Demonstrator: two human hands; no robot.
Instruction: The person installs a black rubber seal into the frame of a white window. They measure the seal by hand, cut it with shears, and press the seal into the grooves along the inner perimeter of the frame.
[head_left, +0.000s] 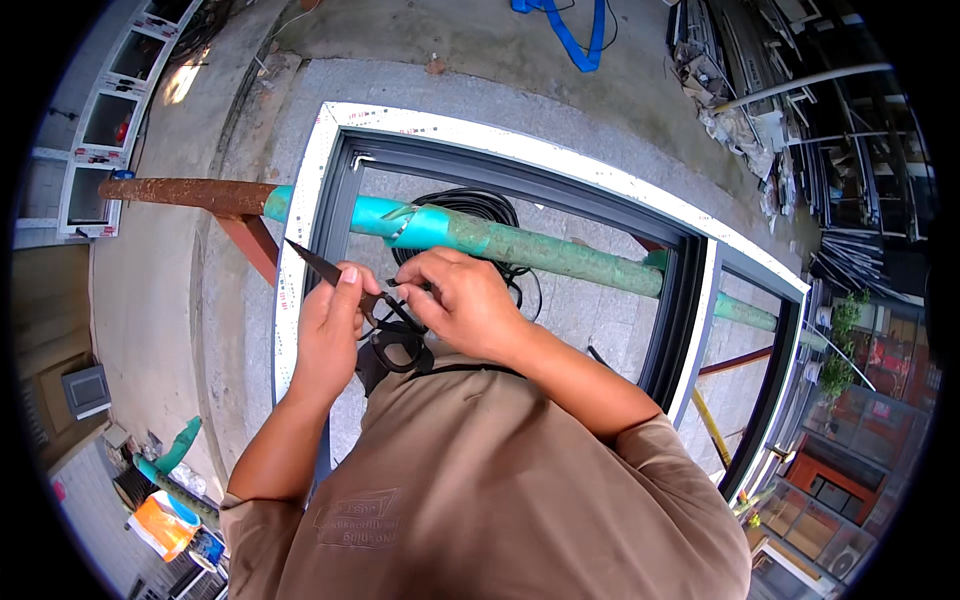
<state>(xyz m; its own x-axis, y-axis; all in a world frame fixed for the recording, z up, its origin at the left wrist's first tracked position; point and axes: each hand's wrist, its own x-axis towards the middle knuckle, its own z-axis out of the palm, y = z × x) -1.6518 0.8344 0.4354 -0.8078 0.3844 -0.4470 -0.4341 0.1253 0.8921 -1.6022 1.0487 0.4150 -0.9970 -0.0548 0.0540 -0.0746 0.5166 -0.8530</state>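
My left hand [335, 318] is closed around a pair of black scissors [316, 263], gripping them near the pivot. The blades point up and to the left, while the looped handles hang toward my body. Just to the right, my right hand [462, 298] is closed, its thumb and fingers pinching something small and dark that I cannot make out. Both hands are above a large window frame [520, 149], dark grey inside with white protective film on its outer faces. Beneath them, a green pipe [560, 258] runs across, partly wrapped in teal tape.
A coil of black cable [490, 203] lies on the paving inside the frame. A rusty brown bar [190, 194] continues the pipe leftward. White-framed panels [100, 130] stand far left. Metal profiles [850, 265] are piled at right; a blue strap [572, 45] lies beyond the frame.
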